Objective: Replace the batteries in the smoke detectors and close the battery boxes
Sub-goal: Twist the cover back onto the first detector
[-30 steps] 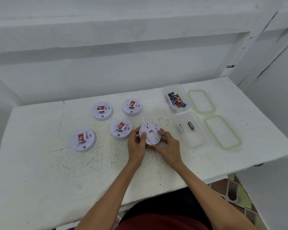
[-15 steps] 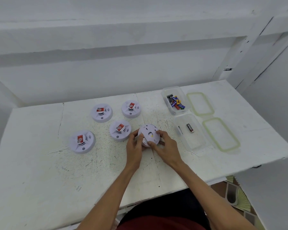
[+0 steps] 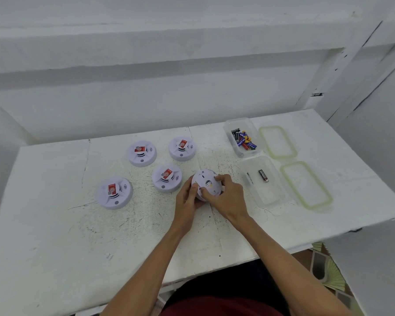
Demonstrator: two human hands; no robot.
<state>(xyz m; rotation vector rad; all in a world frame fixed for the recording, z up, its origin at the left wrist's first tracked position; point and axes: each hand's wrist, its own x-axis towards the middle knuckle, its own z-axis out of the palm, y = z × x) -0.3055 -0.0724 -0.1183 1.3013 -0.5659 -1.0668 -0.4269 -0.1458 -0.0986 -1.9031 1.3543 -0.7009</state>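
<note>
Both hands hold one smoke detector (image 3: 206, 183) turned underside up over the white table (image 3: 55, 236): the left hand (image 3: 187, 202) cups its near-left edge, the right hand (image 3: 226, 197) pinches across its back. Four more detectors (image 3: 167, 180) lie left (red labels up). Two clear tubs (image 3: 263, 181) with batteries (image 3: 243, 140) sit right, beside their lids (image 3: 306, 184).
</note>
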